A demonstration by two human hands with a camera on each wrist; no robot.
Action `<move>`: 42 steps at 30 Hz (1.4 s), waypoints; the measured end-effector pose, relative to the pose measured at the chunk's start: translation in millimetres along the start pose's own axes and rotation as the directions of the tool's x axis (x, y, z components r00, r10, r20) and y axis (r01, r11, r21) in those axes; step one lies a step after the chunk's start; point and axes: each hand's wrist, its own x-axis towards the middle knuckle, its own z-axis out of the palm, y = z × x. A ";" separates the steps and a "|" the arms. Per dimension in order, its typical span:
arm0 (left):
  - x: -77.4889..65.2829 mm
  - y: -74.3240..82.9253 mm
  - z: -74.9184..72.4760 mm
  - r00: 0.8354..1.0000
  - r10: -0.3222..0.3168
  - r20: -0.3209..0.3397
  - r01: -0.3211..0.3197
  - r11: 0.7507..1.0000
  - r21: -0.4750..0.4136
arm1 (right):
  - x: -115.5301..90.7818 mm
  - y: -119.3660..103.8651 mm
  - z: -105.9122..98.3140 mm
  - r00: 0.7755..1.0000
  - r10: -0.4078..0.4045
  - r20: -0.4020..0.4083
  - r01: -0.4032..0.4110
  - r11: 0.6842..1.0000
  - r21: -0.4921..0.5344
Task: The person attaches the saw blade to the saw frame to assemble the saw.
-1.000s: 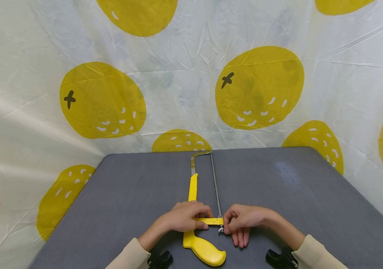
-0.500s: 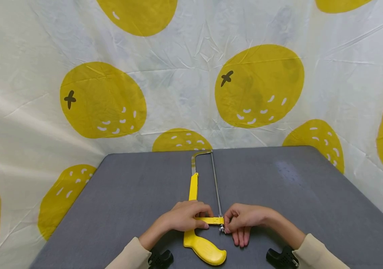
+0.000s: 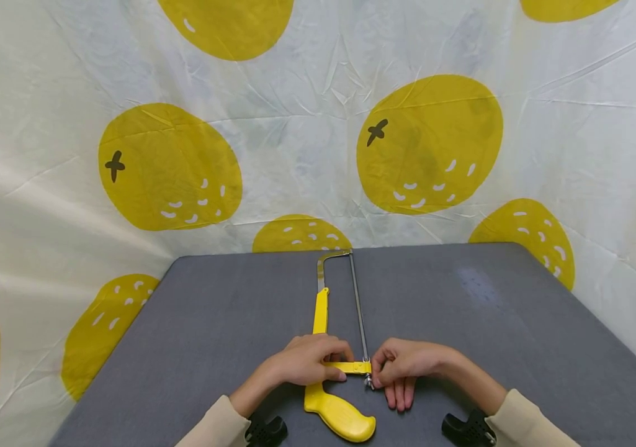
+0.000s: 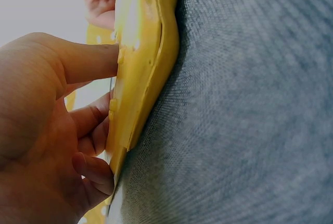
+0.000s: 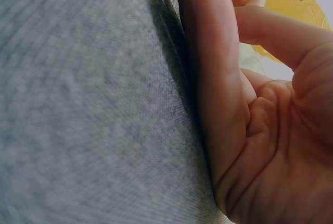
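A hacksaw [image 3: 345, 417] with a yellow handle and a metal front bow lies flat on the grey table. Its thin blade [image 3: 357, 304] runs along the right side of the frame, pointing away from me. My left hand [image 3: 312, 360] grips the yellow frame just above the handle, thumb on the near side of the crosspiece and fingers beyond it. At the crosspiece's right end sits a small silver wing nut [image 3: 368, 381]. Thumb and index finger of my right hand [image 3: 404, 366] pinch at it, partly hiding it; the other fingers rest on the table.
The grey cloth-covered table [image 3: 463, 323] reaches back to a white curtain [image 3: 301, 149] printed with large yellow fruit. The saw's far tip lies at the table's back edge. A black wrist device [image 3: 266, 431] is strapped to each forearm.
The wing nut's wings stand at a slightly different angle beside my right fingertips. My left hand and the hacksaw frame stay in place.
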 end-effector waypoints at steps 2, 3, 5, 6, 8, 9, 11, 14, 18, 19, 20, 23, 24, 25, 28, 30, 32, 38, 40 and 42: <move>0.1 -0.6 0.5 1.000 0.000 0.001 0.000 1.000 -0.003 | 0.1 -0.2 0.5 1.000 0.002 -0.002 -0.002 1.000 -0.001; 0.2 -0.8 0.7 1.000 0.001 0.000 -0.001 1.000 -0.003 | 0.2 -0.4 0.7 1.000 0.002 -0.004 -0.002 1.000 -0.003; 0.3 -1.1 0.9 1.000 0.001 -0.002 -0.001 1.000 -0.001 | 0.4 -0.7 1.2 1.000 0.004 -0.008 -0.004 1.000 0.001; 0.3 -1.2 1.0 1.000 0.002 -0.004 -0.002 1.000 0.002 | 0.5 -0.9 1.3 1.000 0.005 -0.011 -0.004 1.000 0.003; 0.3 -1.1 1.0 1.000 0.001 -0.007 -0.001 1.000 0.004 | 0.5 -1.1 1.5 1.000 0.003 -0.013 -0.003 1.000 0.003; 0.3 -1.1 1.0 1.000 0.001 -0.007 -0.001 1.000 0.005 | 0.4 -1.3 1.5 1.000 0.004 -0.012 -0.004 1.000 0.004; 0.3 -0.8 0.9 1.000 -0.001 -0.004 0.001 1.000 0.000 | 0.3 -1.4 1.5 1.000 0.005 -0.010 -0.005 1.000 0.003; 0.5 -0.4 0.5 1.000 -0.003 -0.001 0.003 1.000 -0.005 | 0.0 -1.4 1.2 1.000 0.004 -0.006 -0.004 1.000 0.003; 1.0 0.0 0.1 1.000 -0.001 -0.002 0.001 1.000 -0.002 | -0.4 -1.2 0.4 1.000 -0.003 -0.003 0.003 1.000 0.004; 1.2 0.1 0.0 1.000 -0.001 -0.002 0.001 1.000 -0.001 | -0.6 -1.3 0.2 1.000 -0.003 -0.002 0.003 1.000 0.003; 1.3 0.2 0.0 1.000 -0.002 -0.002 0.002 1.000 0.000 | -0.8 -1.5 0.0 1.000 -0.005 -0.001 0.005 1.000 0.003; 1.6 0.5 -0.2 1.000 -0.003 -0.002 0.003 1.000 0.003 | -1.3 -2.5 -0.5 1.000 -0.005 0.004 0.005 1.000 0.001; 1.6 0.6 -0.3 1.000 -0.004 -0.002 0.004 1.000 0.005 | -1.3 -2.9 -0.7 1.000 -0.003 0.006 0.003 1.000 0.001; 1.7 0.8 -0.3 1.000 -0.004 -0.003 0.004 1.000 0.007 | -1.4 -3.5 -0.7 1.000 0.000 0.008 0.000 1.000 0.001; 1.6 1.1 -0.3 1.000 -0.003 -0.005 0.003 1.000 0.011 | -0.9 -4.8 -0.6 1.000 0.014 0.007 -0.014 1.000 -0.004; 1.3 1.1 -0.1 1.000 -0.003 -0.005 0.003 1.000 0.011 | -0.6 -5.1 0.1 1.000 0.021 0.000 -0.021 1.000 -0.011; 1.1 1.0 0.2 1.000 -0.003 -0.006 0.003 1.000 0.009 | -0.1 -5.1 0.7 1.000 0.028 -0.011 -0.028 0.999 -0.018; 0.5 0.5 1.2 1.000 -0.006 -0.006 0.006 1.000 0.007 | 0.9 -4.3 2.6 0.999 0.033 -0.026 -0.033 0.999 -0.026; 0.3 0.5 1.5 1.000 -0.005 -0.005 0.005 1.000 0.009 | 1.0 -4.1 2.9 0.999 0.031 -0.031 -0.032 0.999 -0.026; 0.1 0.5 1.8 1.000 -0.005 -0.006 0.005 1.000 0.010 | 1.1 -3.9 3.3 0.999 0.033 -0.040 -0.034 0.999 -0.025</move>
